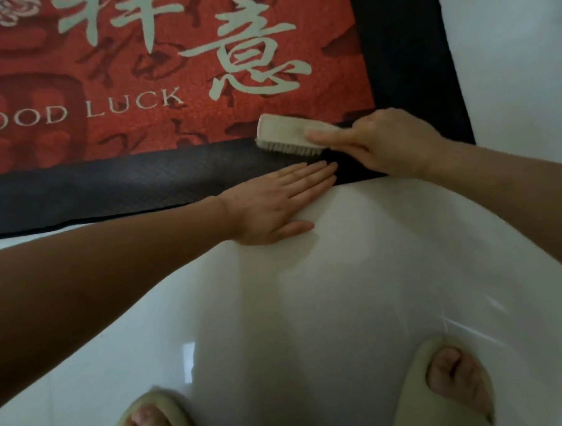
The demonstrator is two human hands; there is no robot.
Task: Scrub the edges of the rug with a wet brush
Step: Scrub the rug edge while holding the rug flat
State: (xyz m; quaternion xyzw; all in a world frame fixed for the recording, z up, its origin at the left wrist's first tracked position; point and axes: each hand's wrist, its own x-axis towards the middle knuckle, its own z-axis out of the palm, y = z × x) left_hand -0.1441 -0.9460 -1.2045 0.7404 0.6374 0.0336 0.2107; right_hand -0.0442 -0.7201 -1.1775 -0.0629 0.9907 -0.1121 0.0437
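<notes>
A red rug [177, 120] with pale characters, the words GOOD LUCK and a black border lies on the floor. My right hand [390, 142] grips a pale scrubbing brush [288, 136], its bristles down on the inner side of the near black border [125, 178], close to the rug's right corner. My left hand [279, 201] lies flat with straight fingers, fingertips on the border's outer edge and palm on the floor, just below the brush.
White glossy floor tiles [358, 290] surround the rug. My two feet in pale green slippers [445, 386] stand at the bottom of the view. The rug's right black border [405, 59] runs up the right side.
</notes>
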